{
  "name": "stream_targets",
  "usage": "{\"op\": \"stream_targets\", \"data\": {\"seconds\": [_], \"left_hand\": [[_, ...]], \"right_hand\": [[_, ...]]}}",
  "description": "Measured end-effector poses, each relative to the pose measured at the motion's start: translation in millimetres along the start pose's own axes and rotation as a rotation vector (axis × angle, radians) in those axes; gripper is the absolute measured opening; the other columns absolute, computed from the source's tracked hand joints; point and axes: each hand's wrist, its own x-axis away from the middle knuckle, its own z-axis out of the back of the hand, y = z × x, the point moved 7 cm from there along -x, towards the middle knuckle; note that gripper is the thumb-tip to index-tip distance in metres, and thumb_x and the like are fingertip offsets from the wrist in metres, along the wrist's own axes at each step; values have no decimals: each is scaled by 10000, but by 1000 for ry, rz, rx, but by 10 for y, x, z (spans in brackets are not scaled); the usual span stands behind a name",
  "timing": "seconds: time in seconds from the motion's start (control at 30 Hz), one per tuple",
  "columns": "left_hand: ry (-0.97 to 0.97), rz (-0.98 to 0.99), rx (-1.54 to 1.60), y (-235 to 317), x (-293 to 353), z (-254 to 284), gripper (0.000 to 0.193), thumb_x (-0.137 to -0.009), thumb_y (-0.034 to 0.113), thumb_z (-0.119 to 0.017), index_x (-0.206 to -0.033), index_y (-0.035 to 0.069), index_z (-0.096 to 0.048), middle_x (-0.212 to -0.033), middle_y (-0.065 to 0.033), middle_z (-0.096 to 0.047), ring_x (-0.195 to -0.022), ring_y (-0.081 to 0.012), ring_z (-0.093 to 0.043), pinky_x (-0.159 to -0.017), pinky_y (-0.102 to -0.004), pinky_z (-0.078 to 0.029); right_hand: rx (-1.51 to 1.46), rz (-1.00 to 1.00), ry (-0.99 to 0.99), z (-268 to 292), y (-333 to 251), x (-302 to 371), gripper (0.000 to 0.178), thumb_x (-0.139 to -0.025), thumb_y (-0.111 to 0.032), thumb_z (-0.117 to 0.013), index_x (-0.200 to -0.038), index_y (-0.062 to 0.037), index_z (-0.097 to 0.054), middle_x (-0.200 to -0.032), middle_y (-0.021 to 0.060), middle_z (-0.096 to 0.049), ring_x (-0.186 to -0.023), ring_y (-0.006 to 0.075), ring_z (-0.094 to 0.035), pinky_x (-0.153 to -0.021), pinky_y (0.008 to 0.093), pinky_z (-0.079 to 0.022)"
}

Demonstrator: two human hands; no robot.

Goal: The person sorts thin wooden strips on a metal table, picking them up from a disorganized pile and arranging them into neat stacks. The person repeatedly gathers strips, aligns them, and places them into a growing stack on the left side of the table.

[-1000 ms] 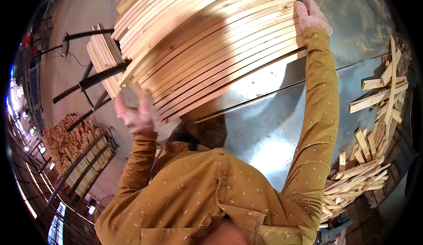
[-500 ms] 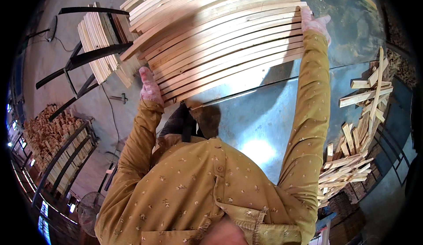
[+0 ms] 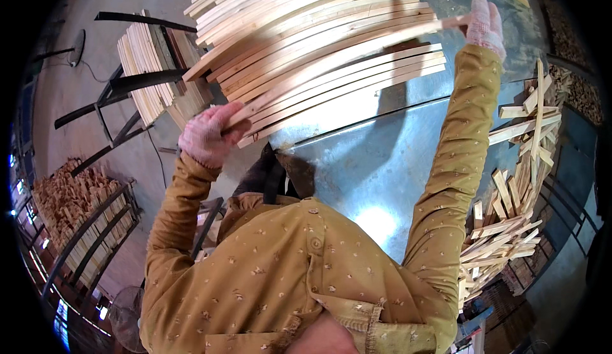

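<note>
My left hand [image 3: 209, 135], in a pinkish-white knit glove, is closed round the left end of a long pale wooden strip [image 3: 357, 49]. The strip's far right end is gripped by my right hand [image 3: 486, 30], gloved alike. Held between both hands, the strip slants up to the right above the others. Beneath and beyond it, many wooden strips [image 3: 306, 11] lie side by side on a metal table [image 3: 357, 163]. A few strips [image 3: 382, 77] lie on the near side of the held one, and a dark gap shows toward their right end.
Black metal arms [image 3: 143, 81] jut out at the left, beside a stack of boards [image 3: 137, 51]. Lower left, a rack [image 3: 83, 239] holds many wood pieces. Loose offcuts [image 3: 503, 245] are heaped at the right. A fan [image 3: 127, 312] stands at the lower left.
Both hands were at the ends of the row of strips. One strip is now raised out of the row; my right hand has moved right and my left hand slightly down.
</note>
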Motion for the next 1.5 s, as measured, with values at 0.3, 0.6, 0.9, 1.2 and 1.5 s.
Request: {"op": "stream_targets", "data": {"seconds": [0.3, 0.6, 0.9, 1.2, 1.5], "left_hand": [[205, -317, -133, -854, -734, 131, 557, -716, 109, -806, -1242, 103, -623, -1435, -184, -465, -1292, -375, -479, -1059, -450, -422], [-349, 285, -552, -216, -1122, 235, 570, -894, 334, -681, -1339, 53, -463, -1308, -208, -583, -1194, -365, -572, -983, -429, -475], [-213, 46, -523, -405, -1274, 106, 421, -883, 361, -681, -1176, 84, -561, -1190, -140, -627, -1105, -352, -601, -932, -426, -496], [-296, -24, -435, -265, -1323, 313, 455, -853, 270, -712, -1230, 71, -551, -1204, -169, -618, -1128, -363, -584, -952, -408, -486], [-262, -313, -326, -456, -1535, 215, 426, -902, 291, -640, -1236, 48, -535, -1209, -178, -620, -1106, -370, -594, -969, -389, -474]], "right_hand": [[322, -319, 101, 58, 817, 1449, 905, -828, -590, -614, -1447, 17, -352, -1369, 249, -513, -1266, 375, -499, -1063, 406, -386], [-83, -557, -297, -759, 1279, 2472, 1078, -844, -313, -757, -1566, -81, 10, -910, 161, -643, -625, 254, -634, -521, 378, -525], [-225, -587, -35, 124, 1313, 2241, 292, -760, -64, -745, -941, -53, -516, -683, 45, -580, -503, 119, -538, -403, 250, -425], [1063, 571, -416, -288, -1407, 1520, 172, -882, -117, -581, -1046, -93, -626, -874, 87, -690, -743, 268, -657, -675, 389, -542], [1187, 387, -785, -2024, -345, 2004, 305, -878, -144, -595, -1180, -102, -616, -1204, 147, -612, -1127, 285, -629, -865, 455, -535]]}}
